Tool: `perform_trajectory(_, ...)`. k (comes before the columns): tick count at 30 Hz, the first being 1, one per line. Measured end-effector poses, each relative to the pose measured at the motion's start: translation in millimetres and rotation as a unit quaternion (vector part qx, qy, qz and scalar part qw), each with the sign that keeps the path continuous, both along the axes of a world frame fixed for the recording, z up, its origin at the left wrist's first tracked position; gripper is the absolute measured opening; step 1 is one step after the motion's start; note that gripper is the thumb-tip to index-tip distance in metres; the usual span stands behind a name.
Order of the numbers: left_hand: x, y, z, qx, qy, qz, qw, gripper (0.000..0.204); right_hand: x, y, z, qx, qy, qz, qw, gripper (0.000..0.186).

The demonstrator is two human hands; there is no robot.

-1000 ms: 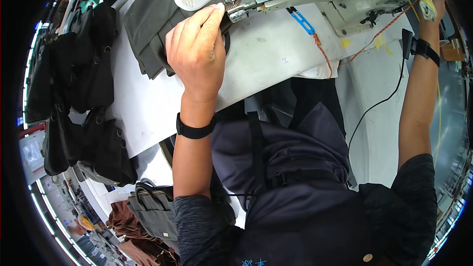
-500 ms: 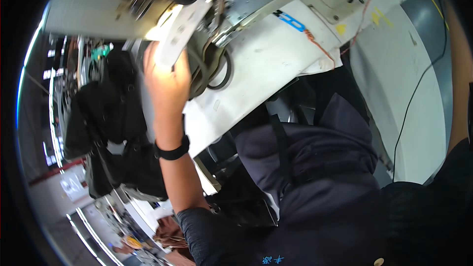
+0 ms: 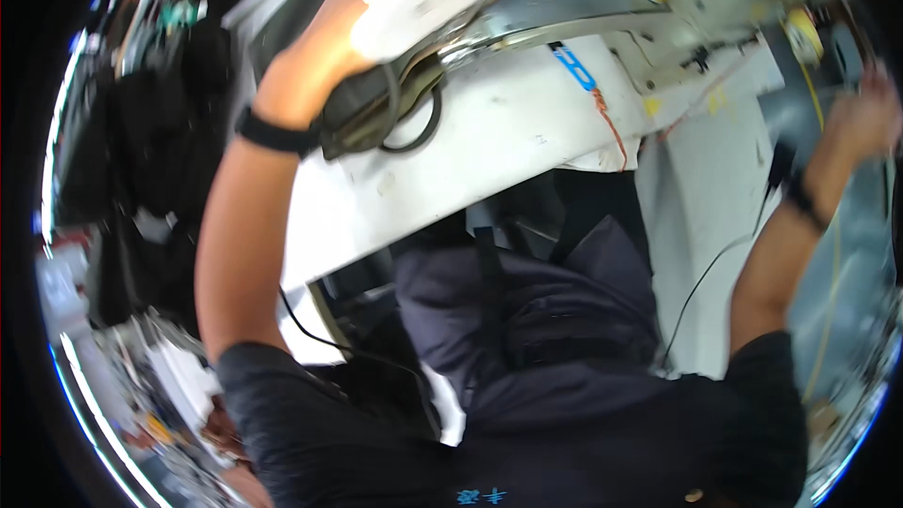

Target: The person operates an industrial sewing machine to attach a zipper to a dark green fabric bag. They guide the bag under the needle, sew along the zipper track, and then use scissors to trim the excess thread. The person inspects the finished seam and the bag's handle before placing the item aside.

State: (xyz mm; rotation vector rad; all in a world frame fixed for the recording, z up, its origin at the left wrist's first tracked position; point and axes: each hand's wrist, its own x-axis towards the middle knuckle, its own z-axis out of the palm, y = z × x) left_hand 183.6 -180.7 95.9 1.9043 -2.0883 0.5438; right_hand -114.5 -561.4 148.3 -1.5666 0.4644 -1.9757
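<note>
Watching remotely, I've got my left hand (image 3: 320,52) partly behind a rounded white machine cover (image 3: 433,5) and my right hand (image 3: 866,119) blurred way off right; can't tell how open either is or what they're holding. Dark olive fabric bag (image 3: 356,116) with looped handles sits on the white tabletop (image 3: 489,136), by my left wrist.

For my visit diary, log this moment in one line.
Left hand: partly hidden by sewing machine; Right hand: blurred, far right, grip unclear; Dark bag: near left hand; Blue plastic piece: on white table
</note>
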Motion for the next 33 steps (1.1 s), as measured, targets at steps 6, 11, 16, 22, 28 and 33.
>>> perform_trajectory(6,-9.5,-16.7,10.8,0.01,0.008,-0.043,0.999,0.038,52.4,197.2,-99.6,0.2,0.349,0.511,0.76,0.035)
perform_trajectory(11,-11.8,-15.1,21.9,0.02,0.015,-0.048,0.999,0.039,119.3,229.9,-92.8,0.277,0.231,0.644,0.675,0.03)
perform_trajectory(16,-13.5,-14.2,21.2,0.023,0.034,-0.043,0.998,0.041,130.1,230.8,-83.8,0.348,0.24,0.595,0.684,0.022)
perform_trajectory(22,-16.4,25.7,11.1,0.069,0.113,0.172,0.976,0.036,129.5,233.0,-91.5,0.311,0.213,0.599,0.706,0.017)
perform_trajectory(28,-40.9,50.9,9.4,0.112,0.266,0.316,0.904,0.049,129.7,239.6,-87.4,0.295,0.238,0.575,0.725,0.013)
perform_trajectory(33,-50.9,58.8,11.6,0.163,0.457,0.25,0.838,0.04,121.7,240.0,-92.0,0.272,0.253,0.569,0.734,0.012)
